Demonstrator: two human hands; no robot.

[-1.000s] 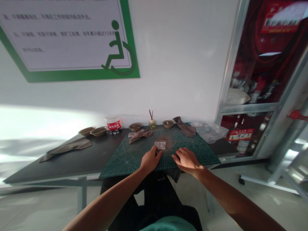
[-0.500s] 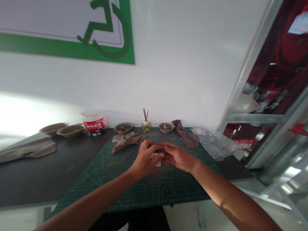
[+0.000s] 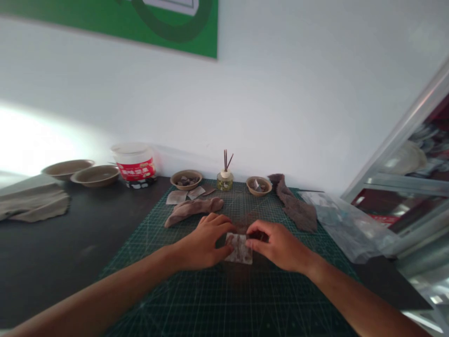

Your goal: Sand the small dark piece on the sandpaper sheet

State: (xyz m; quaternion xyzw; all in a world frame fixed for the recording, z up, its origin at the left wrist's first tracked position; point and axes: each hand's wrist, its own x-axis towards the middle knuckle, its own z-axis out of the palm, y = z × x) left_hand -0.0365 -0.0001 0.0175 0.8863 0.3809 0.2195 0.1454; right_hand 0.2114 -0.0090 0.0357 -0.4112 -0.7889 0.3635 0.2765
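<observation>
A pale square piece (image 3: 239, 255) with brown mottling lies on the green cutting mat (image 3: 196, 299) in front of me; its material I cannot make out. At its left edge is my left hand (image 3: 209, 241), fingers bent and spread from the thumb, the thumb tip touching the piece. My right hand (image 3: 280, 245) has thumb and fingertips drawn together at the upper right corner, closed on the piece's edge. Shadow hides what lies within the right hand's curl. Just beyond the left hand is a rolled brown cloth (image 3: 192, 210).
Small bowls with dark scraps stand at the back, left (image 3: 186, 186) and right (image 3: 258, 191), around a reed diffuser (image 3: 225, 180). Flat pieces (image 3: 176, 197) lie near the left bowl. A brown cloth (image 3: 298, 210) and clear plastic bag (image 3: 336, 224) lie right; a white-and-red tub (image 3: 136, 169) stands left.
My hands were together over the piece; now they have moved apart to its two sides, exposing its mottled face. The view has tilted down and come closer to the mat.
</observation>
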